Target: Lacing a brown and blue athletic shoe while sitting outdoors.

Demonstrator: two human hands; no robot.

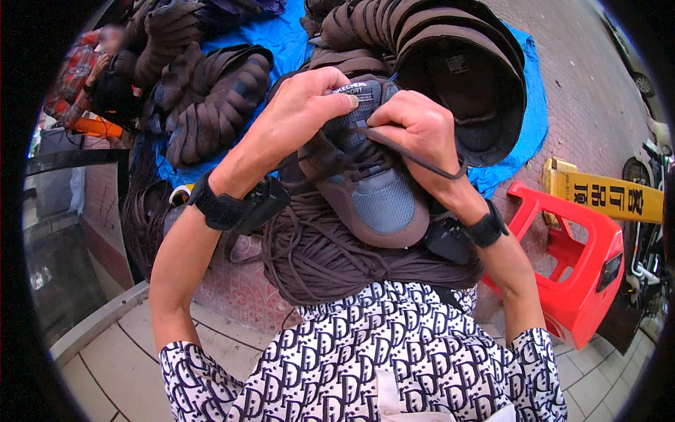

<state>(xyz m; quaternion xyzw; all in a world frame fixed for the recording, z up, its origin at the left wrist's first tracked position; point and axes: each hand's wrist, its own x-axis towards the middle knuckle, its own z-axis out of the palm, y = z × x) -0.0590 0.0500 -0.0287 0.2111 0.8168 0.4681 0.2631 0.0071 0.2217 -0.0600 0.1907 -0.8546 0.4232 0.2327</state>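
L hand (306,105): grip nearly closed on the tongue (346,133) of a grey-blue shoe (383,200), thumb on top, some fingers hidden. R hand (418,126): grip closed, dk lace (423,163) pinched btwn thumb & fingertips. Shoe's btwn both hands, toe twd person, over a bundle of brown laces (330,246). Beyond: stacked brown pcs (211,98) on blue sheet (536,77); red plastic stool (587,239) on R.
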